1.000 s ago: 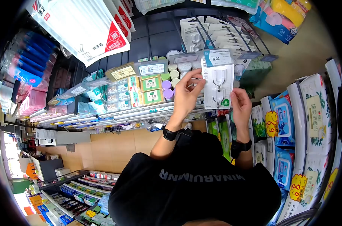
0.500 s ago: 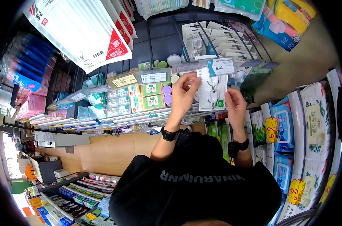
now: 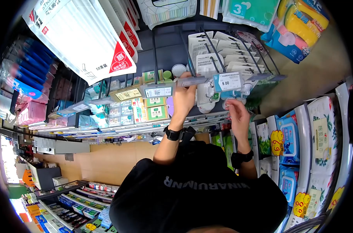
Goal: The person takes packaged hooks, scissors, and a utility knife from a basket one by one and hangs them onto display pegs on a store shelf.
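A white pack of adhesive hooks (image 3: 206, 62) hangs among the display pegs, partly hidden behind a 9.00 price tag (image 3: 228, 82). My left hand (image 3: 183, 100) is at the pack's left edge, its fingers closed around that edge and partly covered by a clear tag holder (image 3: 192, 80). Loosely bent, with nothing visible in its fingers, my right hand (image 3: 238, 118) is below the price tag, near the pack's lower right side. More white hook packs (image 3: 234, 52) hang in a row just to the right.
Dark metal pegs (image 3: 154, 58) and tag holders project around my hands. A large straw pack (image 3: 81, 42) hangs at upper left. Green toothpick boxes (image 3: 156, 112) stand on the shelf left of my hand. Blue wipes packs (image 3: 289, 134) line the right shelf.
The hook pack has moved up and back from in front of the price tag to behind it, among the pegs. My left hand rose with it; my right hand dropped slightly away from the pack.
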A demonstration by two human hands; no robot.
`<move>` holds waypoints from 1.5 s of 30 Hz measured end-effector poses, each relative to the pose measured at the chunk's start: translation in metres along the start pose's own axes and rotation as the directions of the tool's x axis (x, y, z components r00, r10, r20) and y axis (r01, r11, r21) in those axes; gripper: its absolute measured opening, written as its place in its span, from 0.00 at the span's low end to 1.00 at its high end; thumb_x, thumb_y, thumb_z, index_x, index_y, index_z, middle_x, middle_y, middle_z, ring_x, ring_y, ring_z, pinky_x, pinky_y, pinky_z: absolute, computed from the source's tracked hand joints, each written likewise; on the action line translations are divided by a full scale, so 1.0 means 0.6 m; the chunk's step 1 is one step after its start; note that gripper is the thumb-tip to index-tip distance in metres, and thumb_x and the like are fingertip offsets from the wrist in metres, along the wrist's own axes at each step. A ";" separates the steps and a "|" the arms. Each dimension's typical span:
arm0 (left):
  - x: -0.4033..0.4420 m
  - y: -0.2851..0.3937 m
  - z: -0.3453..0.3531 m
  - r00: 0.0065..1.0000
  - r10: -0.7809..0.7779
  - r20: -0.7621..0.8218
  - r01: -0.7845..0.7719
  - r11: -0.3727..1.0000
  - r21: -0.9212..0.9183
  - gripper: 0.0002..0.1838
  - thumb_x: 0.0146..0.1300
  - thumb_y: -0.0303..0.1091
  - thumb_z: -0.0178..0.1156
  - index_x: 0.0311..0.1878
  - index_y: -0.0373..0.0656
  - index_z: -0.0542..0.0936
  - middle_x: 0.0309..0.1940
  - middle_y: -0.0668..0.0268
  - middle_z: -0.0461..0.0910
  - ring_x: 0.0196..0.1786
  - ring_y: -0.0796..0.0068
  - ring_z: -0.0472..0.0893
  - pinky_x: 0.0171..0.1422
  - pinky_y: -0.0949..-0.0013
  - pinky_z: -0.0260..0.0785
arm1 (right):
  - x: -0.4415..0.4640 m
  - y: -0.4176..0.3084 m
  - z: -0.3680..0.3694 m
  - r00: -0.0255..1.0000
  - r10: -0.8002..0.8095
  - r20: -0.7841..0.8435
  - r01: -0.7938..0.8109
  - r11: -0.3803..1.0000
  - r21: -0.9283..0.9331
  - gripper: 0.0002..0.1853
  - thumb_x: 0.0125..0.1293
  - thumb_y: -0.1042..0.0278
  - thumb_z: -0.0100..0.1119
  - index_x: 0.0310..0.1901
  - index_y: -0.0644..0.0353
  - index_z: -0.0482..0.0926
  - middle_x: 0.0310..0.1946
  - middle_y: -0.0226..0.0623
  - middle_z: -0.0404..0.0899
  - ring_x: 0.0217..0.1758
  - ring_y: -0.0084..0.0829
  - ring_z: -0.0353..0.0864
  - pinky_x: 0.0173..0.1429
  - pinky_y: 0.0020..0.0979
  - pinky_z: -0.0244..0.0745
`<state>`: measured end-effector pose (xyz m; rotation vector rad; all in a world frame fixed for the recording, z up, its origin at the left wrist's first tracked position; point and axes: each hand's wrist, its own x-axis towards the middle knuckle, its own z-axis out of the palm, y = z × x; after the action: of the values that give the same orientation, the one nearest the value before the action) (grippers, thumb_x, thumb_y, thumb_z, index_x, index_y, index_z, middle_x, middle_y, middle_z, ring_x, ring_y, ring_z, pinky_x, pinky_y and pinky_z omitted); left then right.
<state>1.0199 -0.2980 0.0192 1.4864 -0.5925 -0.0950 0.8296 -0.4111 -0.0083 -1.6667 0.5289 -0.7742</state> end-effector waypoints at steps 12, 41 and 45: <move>0.076 -0.032 0.019 0.997 -0.061 -0.042 0.060 0.998 -0.026 0.14 0.67 0.37 0.67 0.46 0.35 0.83 0.31 0.67 0.84 0.34 0.83 0.78 0.39 0.76 0.70 | 0.003 0.011 -0.012 1.000 0.012 0.003 -0.012 0.998 -0.059 0.07 0.74 0.73 0.55 0.46 0.65 0.81 0.39 0.33 0.84 0.36 0.18 0.79 0.41 0.21 0.73; -0.120 0.003 -0.028 0.979 -0.100 0.180 0.119 0.988 -0.094 0.17 0.79 0.39 0.48 0.57 0.36 0.77 0.41 0.62 0.85 0.42 0.77 0.81 0.49 0.72 0.71 | -0.104 -0.062 -0.055 0.997 0.020 0.070 -0.042 0.942 0.333 0.10 0.75 0.72 0.52 0.54 0.63 0.75 0.38 0.35 0.81 0.34 0.17 0.73 0.36 0.19 0.67; -0.185 0.027 -0.041 0.968 -0.126 0.218 0.164 0.972 -0.167 0.19 0.80 0.41 0.46 0.56 0.37 0.78 0.42 0.62 0.85 0.42 0.78 0.81 0.49 0.73 0.70 | -0.149 -0.068 -0.062 0.995 0.027 0.096 -0.057 0.944 0.326 0.11 0.74 0.73 0.52 0.54 0.64 0.75 0.38 0.36 0.81 0.35 0.19 0.74 0.37 0.20 0.67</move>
<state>0.9310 -0.2281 0.0006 1.3470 -0.6225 -0.4130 0.7391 -0.3636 0.0169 -1.3690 0.3481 -0.7092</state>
